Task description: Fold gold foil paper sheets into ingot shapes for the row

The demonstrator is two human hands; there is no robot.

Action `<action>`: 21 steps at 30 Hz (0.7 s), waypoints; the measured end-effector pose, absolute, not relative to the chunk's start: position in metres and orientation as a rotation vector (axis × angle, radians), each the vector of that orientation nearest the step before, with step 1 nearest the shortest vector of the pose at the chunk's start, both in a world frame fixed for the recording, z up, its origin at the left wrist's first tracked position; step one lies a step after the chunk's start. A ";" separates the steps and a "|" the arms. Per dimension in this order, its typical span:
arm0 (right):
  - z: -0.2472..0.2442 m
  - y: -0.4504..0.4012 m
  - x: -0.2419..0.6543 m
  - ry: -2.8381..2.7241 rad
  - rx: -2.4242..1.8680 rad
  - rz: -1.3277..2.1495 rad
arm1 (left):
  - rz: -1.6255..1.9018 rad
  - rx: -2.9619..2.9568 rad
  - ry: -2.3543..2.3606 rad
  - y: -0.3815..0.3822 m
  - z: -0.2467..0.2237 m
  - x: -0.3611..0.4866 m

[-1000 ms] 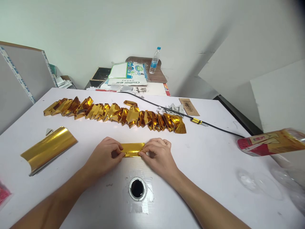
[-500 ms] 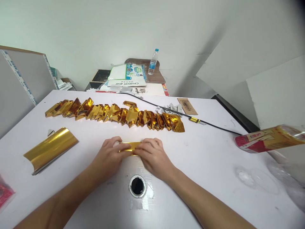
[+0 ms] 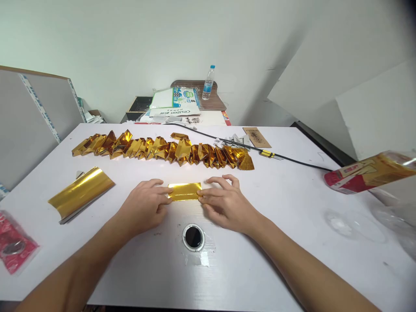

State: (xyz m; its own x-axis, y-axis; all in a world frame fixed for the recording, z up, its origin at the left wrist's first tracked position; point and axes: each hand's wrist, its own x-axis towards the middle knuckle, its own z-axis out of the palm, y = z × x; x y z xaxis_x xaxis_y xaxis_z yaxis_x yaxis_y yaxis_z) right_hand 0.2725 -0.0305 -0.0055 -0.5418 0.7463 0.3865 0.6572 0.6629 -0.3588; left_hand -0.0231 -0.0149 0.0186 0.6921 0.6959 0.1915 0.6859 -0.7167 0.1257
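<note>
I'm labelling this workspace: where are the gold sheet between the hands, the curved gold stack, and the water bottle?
Gold sheet (image 3: 184, 191): head view, middle of its face.
Curved gold stack (image 3: 82, 190): head view, middle of top sheet.
Water bottle (image 3: 207, 88): head view, its label.

behind the white table (image 3: 139, 268), a blue-capped water bottle (image 3: 208, 84) stands on a brown board (image 3: 217, 102) near printed packaging (image 3: 182, 100), while a black cable (image 3: 303, 163) crosses the table's back right and a pink packet (image 3: 17, 242) lies at its left.
</note>
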 end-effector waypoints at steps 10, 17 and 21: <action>-0.021 -0.018 0.249 -2.250 -1.098 0.326 | 0.648 2.693 1.213 -0.007 0.004 -0.006; -0.019 -0.025 0.244 -2.235 -0.782 0.438 | 0.730 2.473 1.138 -0.003 0.000 -0.008; -0.017 -0.025 0.248 -2.010 -0.854 0.390 | 0.691 2.624 1.017 -0.003 -0.001 -0.009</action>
